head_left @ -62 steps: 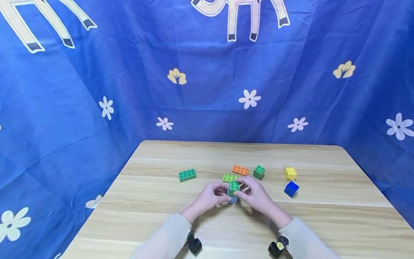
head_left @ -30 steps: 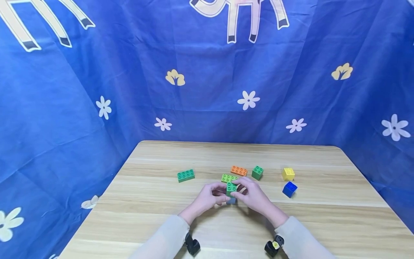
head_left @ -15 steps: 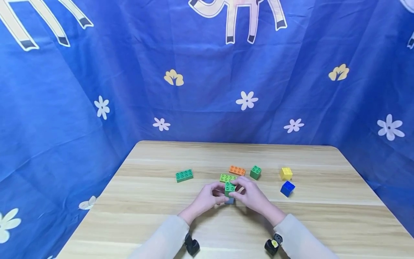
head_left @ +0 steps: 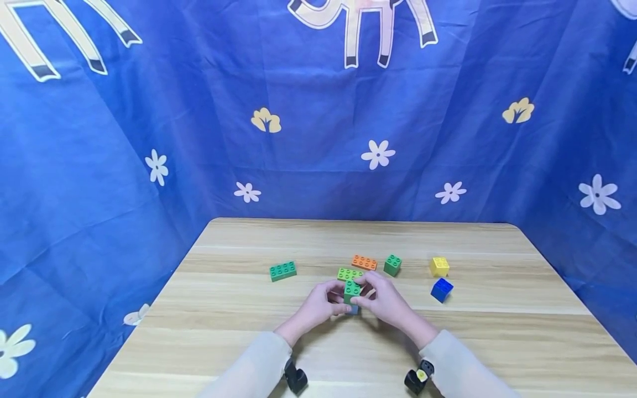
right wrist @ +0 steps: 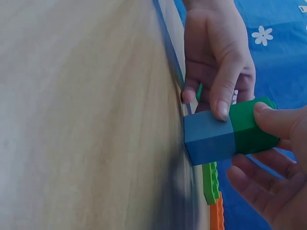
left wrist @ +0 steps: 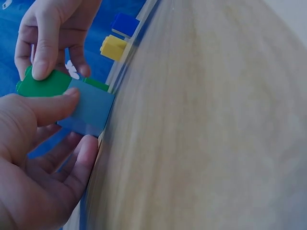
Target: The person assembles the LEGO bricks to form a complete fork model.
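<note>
A green toy building brick (head_left: pixel 351 294) with studs on top sits on a light blue brick (right wrist: pixel 208 136), and the pair stands upright between the two hands. My left hand (head_left: pixel 318 304) pinches the light blue lower brick, its thumb lying on the side near the seam. On the green upper brick, my right hand (head_left: pixel 385 299) grips with thumb and fingers. In the right wrist view the two bricks meet flush, with no gap showing. Most of the light blue brick is hidden in the head view.
Just beyond the hands lie a lime brick (head_left: pixel 348 273) and an orange brick (head_left: pixel 365 262). Another green brick (head_left: pixel 392 265), a yellow brick (head_left: pixel 439 267) and a dark blue brick (head_left: pixel 441 290) are to the right. A long green brick (head_left: pixel 283 271) lies left on the wooden table (head_left: pixel 224 331).
The head view has turned slightly, so everything sits a little further left. Both hands keep the same hold on the two bricks, and the loose bricks have not moved on the table.
</note>
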Demonstrator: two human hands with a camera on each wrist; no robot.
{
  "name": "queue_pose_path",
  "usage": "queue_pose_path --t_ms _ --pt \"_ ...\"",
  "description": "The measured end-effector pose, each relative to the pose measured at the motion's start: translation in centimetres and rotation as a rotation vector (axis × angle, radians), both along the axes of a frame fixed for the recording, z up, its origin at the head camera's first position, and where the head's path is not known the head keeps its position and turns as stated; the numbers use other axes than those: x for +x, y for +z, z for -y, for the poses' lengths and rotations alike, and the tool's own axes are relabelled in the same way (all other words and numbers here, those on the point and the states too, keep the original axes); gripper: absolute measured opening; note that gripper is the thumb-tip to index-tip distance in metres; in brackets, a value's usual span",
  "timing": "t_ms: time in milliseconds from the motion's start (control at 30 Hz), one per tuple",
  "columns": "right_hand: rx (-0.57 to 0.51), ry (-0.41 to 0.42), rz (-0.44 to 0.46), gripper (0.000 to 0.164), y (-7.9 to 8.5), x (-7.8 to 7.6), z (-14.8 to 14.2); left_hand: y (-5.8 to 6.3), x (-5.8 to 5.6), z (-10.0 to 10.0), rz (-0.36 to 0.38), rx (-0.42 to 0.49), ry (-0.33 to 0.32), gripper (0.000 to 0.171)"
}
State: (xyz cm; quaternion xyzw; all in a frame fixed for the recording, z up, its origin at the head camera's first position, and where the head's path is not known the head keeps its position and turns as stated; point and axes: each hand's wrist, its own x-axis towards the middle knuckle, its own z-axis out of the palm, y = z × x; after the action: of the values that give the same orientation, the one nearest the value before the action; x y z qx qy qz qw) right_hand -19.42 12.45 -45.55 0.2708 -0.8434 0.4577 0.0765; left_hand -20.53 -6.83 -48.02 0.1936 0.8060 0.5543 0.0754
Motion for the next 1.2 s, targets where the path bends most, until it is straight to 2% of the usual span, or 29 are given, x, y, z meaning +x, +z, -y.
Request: queue_pose_path --t_ms 267,567,667,733,900,967,1200 --pt "-0.044 -0.011 0.043 0.039 -0.4 0.4 0.3 -0.1 0.2 0.3 0.021 0.023 -0.008 0.045" --pt "-0.066 0.008 0.066 0.044 -0.7 0.2 -0.1 0.2 0.0 0.9 -0.005 0.028 -0.013 0.043" --pt "-0.069 0.013 0.076 0.042 -0.7 0.3 -0.3 0.4 0.0 1.5 0.0 0.03 0.002 0.042" --pt "-0.062 0.007 0.076 0.04 -0.8 0.3 -0.4 1.3 0.5 1.9 0.018 0.029 0.021 0.043" --pt "-0.052 -0.016 0.078 0.038 -0.8 0.1 -0.9 1.3 0.1 3.2 0.044 0.035 0.058 0.047" --pt "-0.053 -0.019 0.077 0.038 -0.8 0.1 -1.1 0.4 -0.6 3.8 0.045 0.035 0.068 0.049" --pt "-0.045 -0.033 0.08 0.037 -1.0 0.4 -1.6 0.9 -0.5 5.5 0.066 0.04 0.125 0.058"
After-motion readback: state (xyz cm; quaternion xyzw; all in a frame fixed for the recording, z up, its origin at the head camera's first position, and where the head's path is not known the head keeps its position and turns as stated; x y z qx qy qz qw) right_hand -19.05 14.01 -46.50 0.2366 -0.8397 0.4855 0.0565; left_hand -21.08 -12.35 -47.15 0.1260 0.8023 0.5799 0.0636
